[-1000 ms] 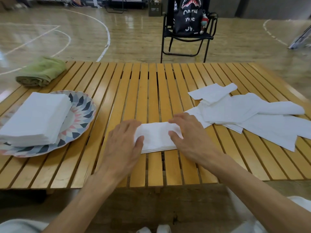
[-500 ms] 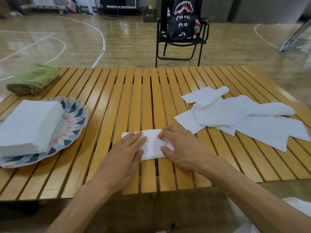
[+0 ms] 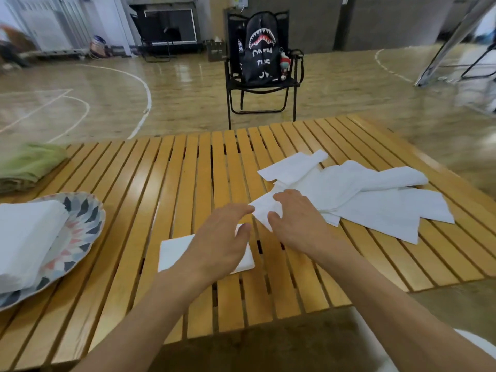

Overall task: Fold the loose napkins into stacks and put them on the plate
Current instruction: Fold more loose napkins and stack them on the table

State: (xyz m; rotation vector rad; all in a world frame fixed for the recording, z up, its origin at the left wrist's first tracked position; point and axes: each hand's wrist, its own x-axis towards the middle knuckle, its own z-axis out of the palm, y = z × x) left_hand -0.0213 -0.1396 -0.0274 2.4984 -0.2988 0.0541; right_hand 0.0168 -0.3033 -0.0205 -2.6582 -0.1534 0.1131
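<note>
A folded white napkin (image 3: 174, 251) lies on the slatted wooden table (image 3: 166, 183), its right part hidden under my left hand (image 3: 220, 242). That hand hovers over it with fingers straight, and its fingertips reach the corner of a loose napkin (image 3: 263, 210). My right hand (image 3: 298, 221) pinches that corner between thumb and fingers at the near-left edge of the loose napkin pile (image 3: 375, 200). At the left, a patterned plate (image 3: 80, 237) holds a tall stack of folded napkins (image 3: 24, 237).
A rolled green cloth (image 3: 29, 165) lies at the table's far left corner. Beyond the far edge stands a black folding chair (image 3: 292, 98) with a dark backpack (image 3: 261, 49) on it. The table's near edge runs just below my forearms.
Both hands left the folded napkin and moved right and away toward the loose pile. My right hand took hold of a loose napkin's corner. The view tilted up.
</note>
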